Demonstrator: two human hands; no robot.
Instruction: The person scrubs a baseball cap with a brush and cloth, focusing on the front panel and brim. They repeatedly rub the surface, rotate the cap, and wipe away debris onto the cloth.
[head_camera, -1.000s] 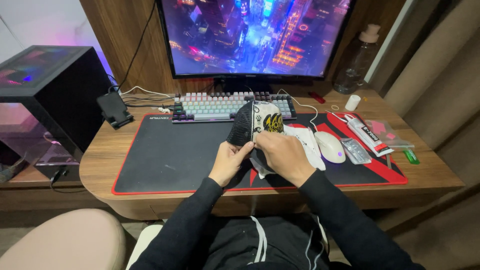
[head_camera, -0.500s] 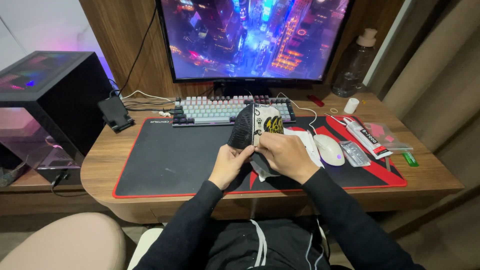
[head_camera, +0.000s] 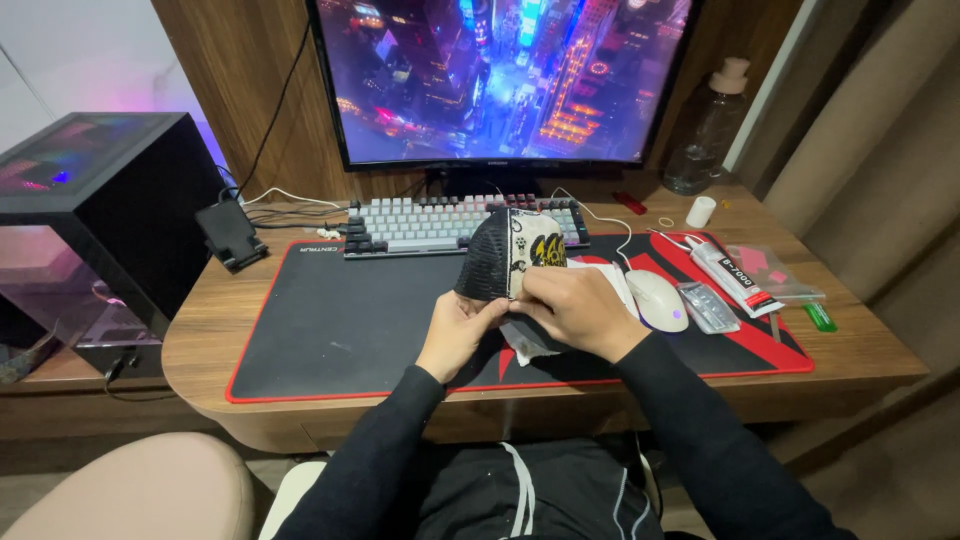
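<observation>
A cap (head_camera: 510, 255) with a black mesh back and a cream front panel bearing a yellow-and-black design stands upright between my hands, above the black desk mat (head_camera: 350, 320). My left hand (head_camera: 455, 335) pinches its lower mesh edge. My right hand (head_camera: 578, 310) grips the lower front edge, fingers curled over it. A pale scrap of paper or cloth (head_camera: 525, 345) pokes out below my right hand. Both of my sleeves are black.
Behind the cap are a grey-and-white keyboard (head_camera: 430, 222) and a lit monitor (head_camera: 500, 80). A white mouse (head_camera: 658, 298), a glue tube (head_camera: 735, 272), a small clear case (head_camera: 707, 307) and a green item (head_camera: 820, 317) lie to the right. A phone stand (head_camera: 230, 235) and a computer tower (head_camera: 95, 215) stand left; a bottle (head_camera: 710, 130) at the back right.
My hands and the cap have stayed nearly in place; the grip on the cap's lower edge has shifted slightly and the view has tilted a little.
</observation>
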